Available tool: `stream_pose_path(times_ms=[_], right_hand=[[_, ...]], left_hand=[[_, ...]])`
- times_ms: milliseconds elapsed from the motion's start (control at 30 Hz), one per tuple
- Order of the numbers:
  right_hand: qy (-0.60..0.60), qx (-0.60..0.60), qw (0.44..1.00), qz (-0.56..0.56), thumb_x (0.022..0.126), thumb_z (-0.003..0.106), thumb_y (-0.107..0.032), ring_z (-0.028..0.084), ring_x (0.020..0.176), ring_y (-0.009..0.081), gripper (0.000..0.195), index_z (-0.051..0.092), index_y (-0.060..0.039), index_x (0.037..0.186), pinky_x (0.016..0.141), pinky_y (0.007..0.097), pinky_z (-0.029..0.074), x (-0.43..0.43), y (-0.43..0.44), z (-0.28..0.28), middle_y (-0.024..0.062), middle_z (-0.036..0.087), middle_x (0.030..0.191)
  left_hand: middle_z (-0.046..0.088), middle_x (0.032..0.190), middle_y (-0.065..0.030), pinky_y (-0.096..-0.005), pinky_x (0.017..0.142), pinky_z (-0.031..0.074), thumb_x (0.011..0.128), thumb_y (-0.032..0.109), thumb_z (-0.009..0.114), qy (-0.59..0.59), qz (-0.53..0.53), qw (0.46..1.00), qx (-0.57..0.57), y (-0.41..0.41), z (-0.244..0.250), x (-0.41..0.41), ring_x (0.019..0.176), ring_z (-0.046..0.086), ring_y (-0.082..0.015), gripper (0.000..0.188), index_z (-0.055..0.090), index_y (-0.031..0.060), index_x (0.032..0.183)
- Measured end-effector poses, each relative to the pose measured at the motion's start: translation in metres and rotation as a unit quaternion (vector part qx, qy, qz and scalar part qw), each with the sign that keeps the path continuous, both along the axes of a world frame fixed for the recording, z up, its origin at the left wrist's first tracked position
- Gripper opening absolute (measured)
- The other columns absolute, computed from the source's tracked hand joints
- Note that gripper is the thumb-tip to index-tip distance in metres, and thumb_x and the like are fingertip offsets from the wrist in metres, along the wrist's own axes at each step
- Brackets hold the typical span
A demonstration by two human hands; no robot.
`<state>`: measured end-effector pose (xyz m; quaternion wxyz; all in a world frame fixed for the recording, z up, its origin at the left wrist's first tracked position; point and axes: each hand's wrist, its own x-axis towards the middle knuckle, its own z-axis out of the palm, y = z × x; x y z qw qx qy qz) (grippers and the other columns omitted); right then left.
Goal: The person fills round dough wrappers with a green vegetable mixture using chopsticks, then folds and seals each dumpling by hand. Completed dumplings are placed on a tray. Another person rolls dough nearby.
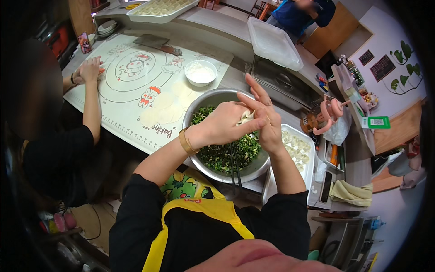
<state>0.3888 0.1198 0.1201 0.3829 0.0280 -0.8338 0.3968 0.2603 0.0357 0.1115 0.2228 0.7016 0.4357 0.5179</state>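
Above a large steel bowl (190, 127) of chopped green filling (221, 158), my two hands come together around a dumpling (245, 117). My left hand (222, 119) pinches it from the left, and my right hand (268, 127) presses from the other side, some of its fingers extended. The fingers hide much of the dumpling. Two dark chopsticks (235, 163) stand in the filling and lean over the near rim. Right of the bowl, partly behind my right forearm, rows of folded dumplings (298, 151) lie on a white tray (310, 170).
Round dough wrappers (159, 114) and a white bowl of flour (201, 73) sit on the printed baking mat (117, 98). A cleaver (151, 41) lies farther back. At left, a co-worker's hands (89, 69) press on the mat. An empty-looking plastic tray (273, 42) rests on the ledge.
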Motion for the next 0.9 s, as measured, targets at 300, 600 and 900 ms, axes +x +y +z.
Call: stream_pose_path(times_ms=[300, 600, 900], right_hand=[[0.060, 0.054, 0.997, 0.016, 0.096, 0.032, -0.033, 0.051, 0.110, 0.0345, 0.044, 0.055, 0.0025, 0.110, 0.097, 0.0441, 0.038, 0.003, -0.025, 0.013, 0.0263, 0.050, 0.121], [0.251, 0.036, 0.965, 0.060, 0.089, 0.046, -0.024, 0.057, 0.095, 0.0350, 0.032, 0.056, 0.0007, 0.107, 0.088, 0.0500, 0.044, 0.009, -0.073, -0.012, 0.0249, 0.057, 0.104], [0.089, -0.018, 0.996, 0.000, 0.094, 0.023, -0.026, 0.055, 0.100, 0.0350, 0.047, 0.057, 0.0063, 0.101, 0.092, 0.0426, 0.040, -0.003, -0.045, -0.012, 0.0254, 0.057, 0.107]], left_hand=[[0.059, 0.059, -0.0101, -0.0391, 0.052, 0.047, 0.090, 0.027, 0.045, 0.095, 0.164, 0.938, 0.291, -0.005, 0.013, 0.027, 0.053, 0.059, -0.0290, 0.037, 0.063, 0.0069, 0.065], [0.055, 0.058, -0.0111, -0.0367, 0.049, 0.046, 0.081, 0.021, 0.048, 0.177, 0.111, 0.911, 0.355, -0.054, 0.013, 0.045, 0.049, 0.055, -0.0248, 0.031, 0.058, 0.0057, 0.055], [0.058, 0.061, -0.0113, -0.0405, 0.055, 0.047, 0.081, 0.015, 0.043, 0.142, 0.180, 0.941, 0.249, -0.030, 0.002, 0.023, 0.052, 0.055, -0.0308, 0.024, 0.058, 0.0046, 0.066]])
